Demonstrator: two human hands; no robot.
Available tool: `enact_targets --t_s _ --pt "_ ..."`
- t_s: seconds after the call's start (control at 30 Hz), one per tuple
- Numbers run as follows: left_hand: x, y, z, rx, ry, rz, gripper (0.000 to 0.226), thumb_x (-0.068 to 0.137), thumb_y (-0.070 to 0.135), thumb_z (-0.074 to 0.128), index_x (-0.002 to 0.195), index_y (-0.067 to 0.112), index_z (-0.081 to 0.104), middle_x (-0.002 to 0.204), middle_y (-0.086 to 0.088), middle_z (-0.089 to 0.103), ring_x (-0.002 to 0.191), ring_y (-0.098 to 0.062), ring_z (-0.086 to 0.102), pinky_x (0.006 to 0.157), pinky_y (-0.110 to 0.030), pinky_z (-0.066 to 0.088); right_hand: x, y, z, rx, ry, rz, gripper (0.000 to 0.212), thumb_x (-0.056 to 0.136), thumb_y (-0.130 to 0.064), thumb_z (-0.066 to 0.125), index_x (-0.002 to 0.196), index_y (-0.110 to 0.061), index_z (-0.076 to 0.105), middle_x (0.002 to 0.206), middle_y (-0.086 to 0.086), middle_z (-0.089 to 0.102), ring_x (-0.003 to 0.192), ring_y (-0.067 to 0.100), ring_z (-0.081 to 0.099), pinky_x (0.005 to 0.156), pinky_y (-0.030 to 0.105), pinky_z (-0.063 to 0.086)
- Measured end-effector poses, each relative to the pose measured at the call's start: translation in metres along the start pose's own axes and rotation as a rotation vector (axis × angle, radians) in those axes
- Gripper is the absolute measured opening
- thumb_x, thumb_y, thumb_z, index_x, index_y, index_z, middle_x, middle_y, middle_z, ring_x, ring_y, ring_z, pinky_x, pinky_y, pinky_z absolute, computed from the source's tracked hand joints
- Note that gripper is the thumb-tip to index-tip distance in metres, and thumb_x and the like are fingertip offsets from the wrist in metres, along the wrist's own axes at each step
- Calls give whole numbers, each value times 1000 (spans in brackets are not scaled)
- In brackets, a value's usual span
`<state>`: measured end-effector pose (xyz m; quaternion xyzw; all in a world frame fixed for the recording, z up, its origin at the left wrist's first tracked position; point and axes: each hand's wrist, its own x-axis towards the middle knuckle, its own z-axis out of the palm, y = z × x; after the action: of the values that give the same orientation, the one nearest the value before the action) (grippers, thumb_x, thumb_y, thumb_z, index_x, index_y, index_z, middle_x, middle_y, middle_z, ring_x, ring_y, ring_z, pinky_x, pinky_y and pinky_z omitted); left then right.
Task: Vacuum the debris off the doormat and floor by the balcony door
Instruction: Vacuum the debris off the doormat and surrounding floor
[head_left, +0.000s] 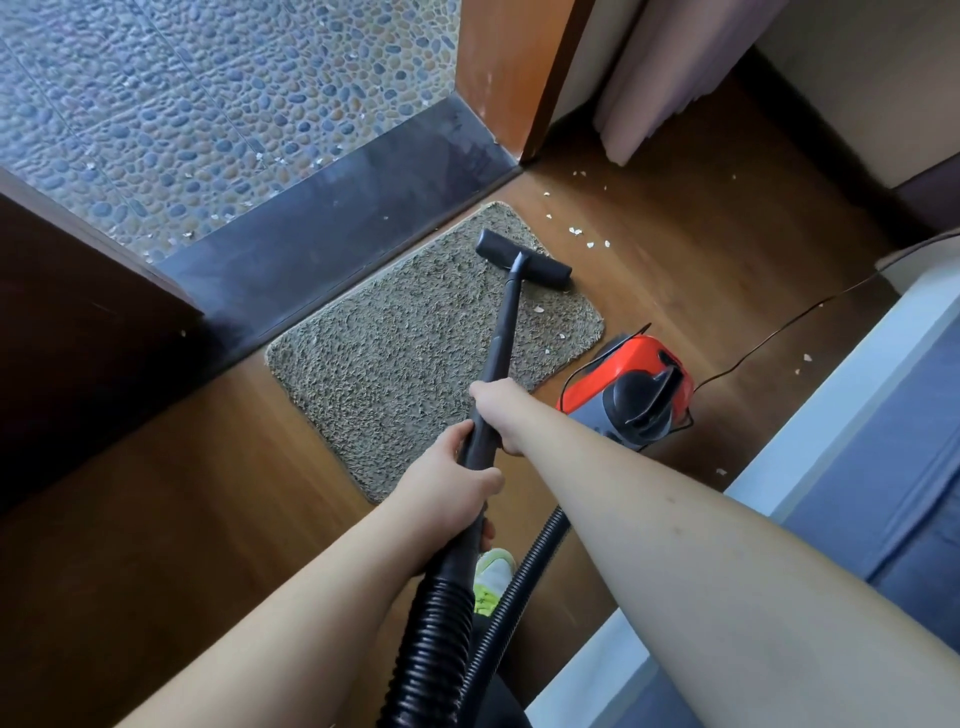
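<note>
Both hands on vacuum wand, nozzle at doormat's far right corner.
Wood floor (208, 467); doormat (415, 353) by threshold; red vacuum (631, 387), no readable label; wand (501, 332) gripped by left hand (447, 486) low, right hand (493, 415) higher; nozzle (524, 260); white debris (589, 236) scattered right.

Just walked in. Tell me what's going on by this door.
A person is vacuuming. Both hands grip the black vacuum wand, the right hand further down it and the left hand nearer the ribbed black hose. The black floor nozzle rests on the far right corner of the shaggy beige doormat. A few white flakes remain on the mat's right edge, and more white debris is scattered on the wooden floor beyond. The red canister vacuum sits right of the mat.
</note>
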<state>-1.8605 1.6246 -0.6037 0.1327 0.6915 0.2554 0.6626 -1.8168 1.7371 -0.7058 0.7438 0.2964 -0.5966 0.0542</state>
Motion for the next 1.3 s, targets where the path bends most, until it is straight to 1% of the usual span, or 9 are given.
enact_targets --t_s 0.17,0.27,0.4,0.5,0.6,0.73,1.0,1.13,1.3 --pt "6 1 -4 -21 -7 -10 67 86 6 55 142 39 39 77 -14 59 43 -25 57 46 -30 49 2 -6 4 -15 -21 -1 60 94 -34 50 147 -16 30 126 16 57 104 32 59 95 49 51" --pt "4 -2 -10 -26 -15 -17 67 86 6 54 142 41 38 77 -15 59 44 -24 57 45 -28 49 4 -3 10 -37 -7 22 57 91 -38 50 141 -15 33 123 16 56 107 34 59 95 50 50" --pt "1 -11 -18 -38 -20 -20 67 86 6 55 141 41 41 74 -15 59 44 -25 57 45 -28 49 -9 -2 14 -69 10 26 50 95 -35 48 135 -9 33 124 15 54 112 33 56 99 46 48" --pt "-5 -21 -28 -135 -36 -46 67 87 3 57 142 38 42 69 -16 58 42 -25 54 43 -28 47 -19 4 21 -109 37 3 48 95 -30 50 135 -7 36 130 15 52 116 34 55 95 41 49" --pt "-19 -32 -40 -215 -59 -66 64 90 0 57 141 36 43 66 -15 56 40 -22 50 39 -26 44 -30 14 36 -159 5 -24 56 92 -26 51 141 -5 34 138 17 49 123 35 52 101 44 47" --pt "-40 -50 -52 -242 -55 -53 63 90 -3 55 139 36 44 65 -17 53 38 -22 49 38 -25 43 -46 31 55 -164 66 -2 61 88 -27 59 140 -10 30 137 14 48 119 34 54 100 45 48" --pt "-66 -88 -56 -198 -44 -30 69 88 -3 56 140 41 43 66 -15 57 44 -26 53 39 -27 45 -60 77 70 -275 143 -102 54 90 -28 56 136 -9 37 134 15 54 117 34 57 99 43 48" --pt "-63 -85 -53 -169 -42 -7 71 88 -2 57 144 40 42 64 -12 58 44 -27 54 39 -28 46 -56 74 64 -258 159 -139 52 89 -29 55 135 -9 39 129 15 57 114 34 58 98 43 49" --pt "-44 -67 -43 -153 -33 7 70 87 0 57 143 39 42 67 -14 58 43 -26 53 41 -28 46 -41 55 49 -189 146 -112 52 89 -30 58 134 -11 40 127 16 58 110 34 59 94 42 51"
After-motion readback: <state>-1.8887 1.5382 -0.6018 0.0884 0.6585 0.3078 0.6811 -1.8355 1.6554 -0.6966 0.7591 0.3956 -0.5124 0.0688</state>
